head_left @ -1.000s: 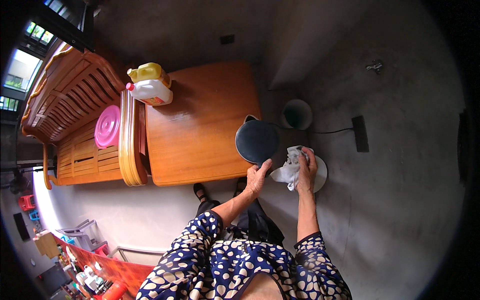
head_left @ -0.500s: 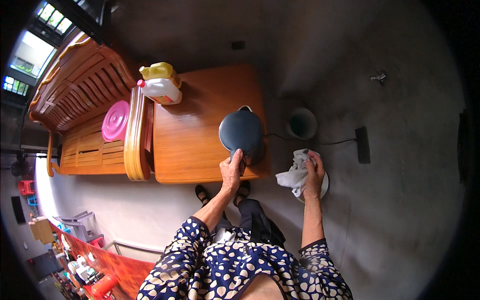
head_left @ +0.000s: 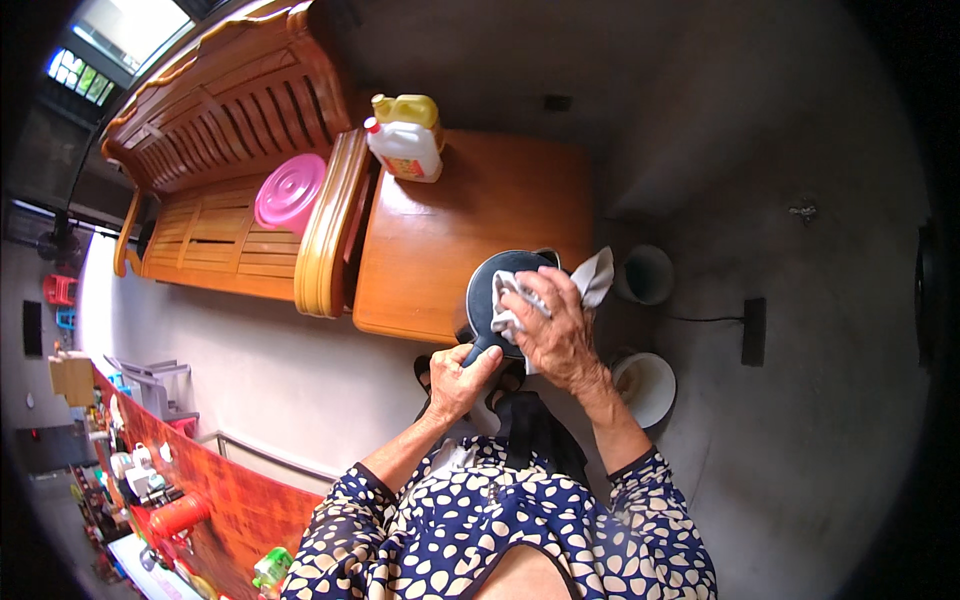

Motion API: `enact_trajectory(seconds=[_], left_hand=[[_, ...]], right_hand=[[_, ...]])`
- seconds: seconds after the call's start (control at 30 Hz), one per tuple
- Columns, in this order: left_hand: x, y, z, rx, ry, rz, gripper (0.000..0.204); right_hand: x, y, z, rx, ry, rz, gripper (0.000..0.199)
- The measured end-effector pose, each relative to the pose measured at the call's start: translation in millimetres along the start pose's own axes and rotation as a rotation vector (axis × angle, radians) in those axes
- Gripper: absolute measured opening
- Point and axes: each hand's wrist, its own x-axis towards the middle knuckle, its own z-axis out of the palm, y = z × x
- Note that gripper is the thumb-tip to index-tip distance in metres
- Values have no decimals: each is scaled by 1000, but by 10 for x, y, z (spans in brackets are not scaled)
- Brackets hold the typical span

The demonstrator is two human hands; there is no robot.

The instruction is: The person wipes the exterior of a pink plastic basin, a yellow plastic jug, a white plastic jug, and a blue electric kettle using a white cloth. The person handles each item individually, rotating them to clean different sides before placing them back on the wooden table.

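A kettle (head_left: pixel 482 288) with a dark blue-grey lid is at the near right corner of the wooden table (head_left: pixel 430 255). Its handle, pointing toward me, is wrapped by the fingers of my left hand (head_left: pixel 460 385). My right hand (head_left: pixel 558 335) grips a whitish cloth (head_left: pixel 594 278) and presses it against the lid. One end of the cloth sticks out beyond my right fingers, and the hand hides much of the lid. Whether the kettle rests on the table or is held just above it, I cannot tell.
A white jug (head_left: pixel 408 152) and a yellow jug (head_left: pixel 418 108) stand at the table's back left. Beside them, a wooden bench (head_left: pixel 225 235) carries a pink lid (head_left: pixel 291 192). Right of the table are a bucket (head_left: pixel 668 275), a white pail (head_left: pixel 660 385) and a dark block (head_left: pixel 754 332) with a cord.
My right hand has brought the cloth from above the pail onto the kettle's lid. The kettle, still held by my left hand, has come closer to me. The view has shifted.
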Motion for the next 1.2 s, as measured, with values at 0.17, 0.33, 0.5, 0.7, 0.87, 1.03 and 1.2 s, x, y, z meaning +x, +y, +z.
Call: enact_trajectory(seconds=[0.17, 0.33, 0.5, 0.7, 0.87, 1.03, 1.2], left_hand=[[-102, -132, -388, 26, 116, 87, 44], [-115, -99, -793, 60, 146, 125, 45], [-11, -101, -1208, 83, 178, 157, 38], [111, -90, -1669, 196, 84, 319, 20], [172, -10, -1964, 202, 49, 288, 24], [213, -72, -2273, 236, 21, 250, 30], [274, -163, -2485, 185, 108, 241, 35]], right_hand=[[425, -116, 251, 113, -81, 143, 36], [788, -252, 603, 223, 106, 306, 33], [820, -896, 686, 136, -133, -7, 46], [991, -1214, 1001, 210, -266, -267, 39], [1512, -1294, 1179, 132, -240, -150, 33], [1821, -1145, 1457, 14, -24, 68, 26], [1870, -1213, 1657, 49, 66, 267, 34]])
